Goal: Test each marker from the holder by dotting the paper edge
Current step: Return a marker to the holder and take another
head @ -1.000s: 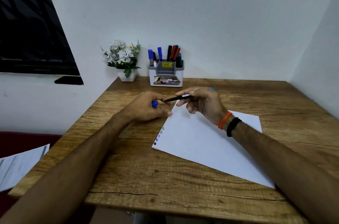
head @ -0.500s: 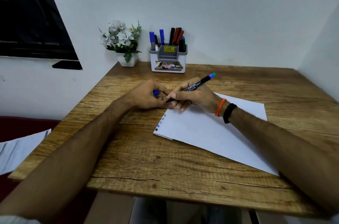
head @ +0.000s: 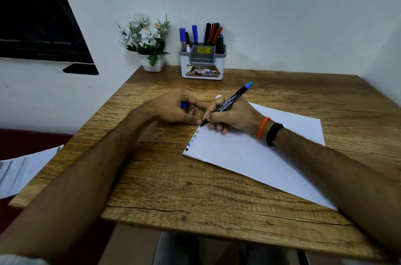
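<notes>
A: Dotting now? Where's the marker (head: 230,101)?
B: Centre frame; my right hand (head: 233,116) pinches it, tip at the paper (head: 260,152) edge. Left hand (head: 173,108) grips its cap (head: 184,104). Next: recap.

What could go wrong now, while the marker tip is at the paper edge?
1. The marker tip sits right at the paper edge, so it may slip and mark the table.
2. The right hand rests on the sheet and might shift it.
3. The left hand grips the blue cap loosely; it may drop.
</notes>
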{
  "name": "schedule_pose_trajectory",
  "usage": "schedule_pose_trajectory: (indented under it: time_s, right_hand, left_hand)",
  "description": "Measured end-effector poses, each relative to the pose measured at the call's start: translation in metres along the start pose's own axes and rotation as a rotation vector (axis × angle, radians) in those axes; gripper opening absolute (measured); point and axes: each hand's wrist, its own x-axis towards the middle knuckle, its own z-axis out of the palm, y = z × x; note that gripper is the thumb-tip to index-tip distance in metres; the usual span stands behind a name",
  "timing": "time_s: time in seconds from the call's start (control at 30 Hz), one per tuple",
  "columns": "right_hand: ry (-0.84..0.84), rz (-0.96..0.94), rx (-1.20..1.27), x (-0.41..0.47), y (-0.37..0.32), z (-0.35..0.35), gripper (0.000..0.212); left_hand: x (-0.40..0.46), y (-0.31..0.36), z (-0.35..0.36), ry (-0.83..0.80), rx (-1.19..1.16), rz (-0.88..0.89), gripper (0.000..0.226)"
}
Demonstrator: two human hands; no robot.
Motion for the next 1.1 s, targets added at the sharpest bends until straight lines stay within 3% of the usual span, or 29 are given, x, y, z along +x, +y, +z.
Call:
schedule_pose_trajectory:
  time_s: [1.1]
  right_hand:
    - [-0.014,-0.028,-0.028,-0.0014,-0.0020,0.0021,0.013]
  left_hand:
    - [0.0001,0.0005,-0.0003,-0.006,0.050,-0.015,0.039]
